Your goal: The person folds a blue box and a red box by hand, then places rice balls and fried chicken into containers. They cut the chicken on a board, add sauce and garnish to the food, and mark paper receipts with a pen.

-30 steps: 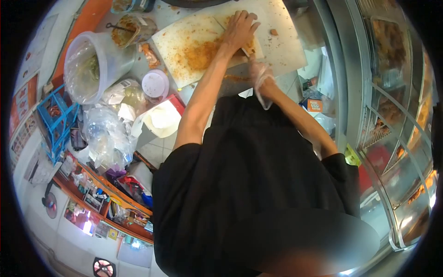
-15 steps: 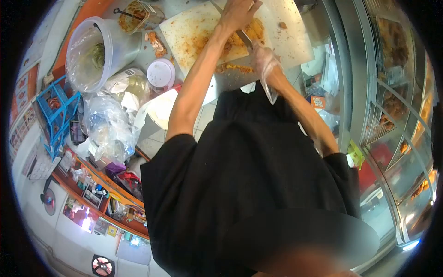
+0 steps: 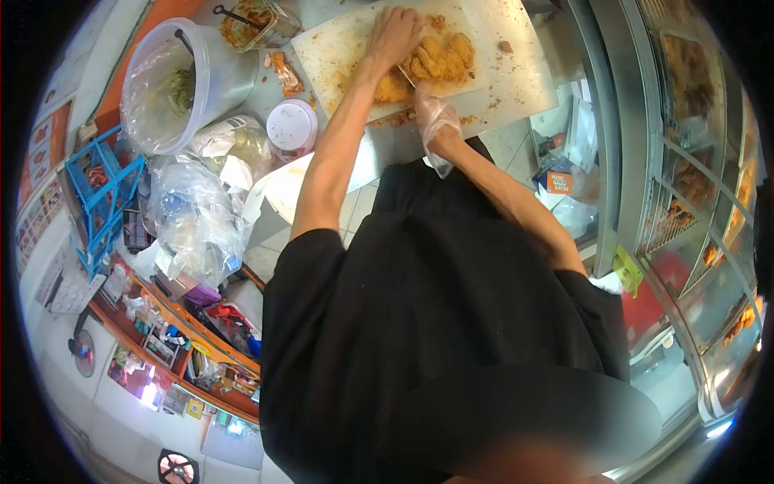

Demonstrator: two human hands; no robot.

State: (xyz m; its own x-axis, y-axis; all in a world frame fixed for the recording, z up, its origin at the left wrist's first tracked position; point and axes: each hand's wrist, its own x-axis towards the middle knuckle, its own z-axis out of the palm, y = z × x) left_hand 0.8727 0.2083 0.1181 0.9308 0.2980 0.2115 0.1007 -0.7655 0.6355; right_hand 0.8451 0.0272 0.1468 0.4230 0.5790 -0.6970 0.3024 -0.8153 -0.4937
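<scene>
A golden breaded cutlet [image 3: 447,60] lies on a crumb-strewn white cutting board [image 3: 334,48]. My right hand [image 3: 435,117], in a clear plastic glove, is closed at the near edge of the board around the handle of a knife [image 3: 407,77]. Only a thin strip of the blade shows, pointing away and to the left. My bare left hand [image 3: 395,36] rests over the left part of the cutlet, fingers bent and pointing away from me. What its fingertips touch is partly hidden. Browned pieces and crumbs lie between the two hands.
Left of the board stand a tub with a black-handled utensil [image 3: 258,24], a large plastic bucket [image 3: 197,89] and a white-lidded jar [image 3: 292,125]. Plastic bags [image 3: 197,210] and a blue basket [image 3: 101,185] lie nearer left. A glass display case [image 3: 685,161] runs along the right.
The right hand has moved down and left with the knife, whose blade now shows far less. The left hand has shifted slightly down and left, uncovering more of the cutlet.
</scene>
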